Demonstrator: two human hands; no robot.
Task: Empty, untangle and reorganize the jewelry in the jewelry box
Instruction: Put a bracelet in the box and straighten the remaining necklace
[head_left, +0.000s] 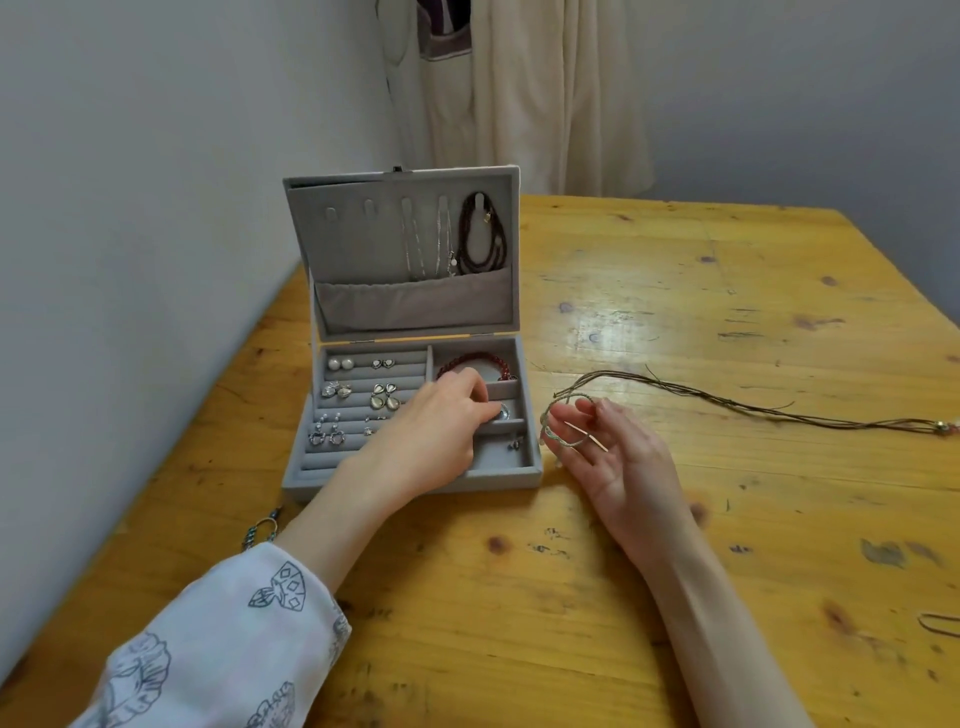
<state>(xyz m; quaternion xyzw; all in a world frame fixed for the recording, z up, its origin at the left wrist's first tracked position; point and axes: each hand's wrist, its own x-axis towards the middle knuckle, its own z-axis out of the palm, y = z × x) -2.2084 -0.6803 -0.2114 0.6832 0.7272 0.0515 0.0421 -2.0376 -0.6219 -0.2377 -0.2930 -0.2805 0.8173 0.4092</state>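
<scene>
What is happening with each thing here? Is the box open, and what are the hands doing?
jewelry box: lid open, upright.
left hand: reaching into the box's right compartments, fingertips at a small silver piece.
right hand: palm up, braided bracelet looped on its fingers.
red bead bracelet: lying in the top right compartment.
dark bead necklace: hanging on a lid hook.
cord necklace: stretched out on the table.

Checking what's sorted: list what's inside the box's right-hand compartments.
Jewelry box: red bead bracelet in the back; small dark piece in the front. Left hand covers most of the middle, fingering something shiny.
</scene>
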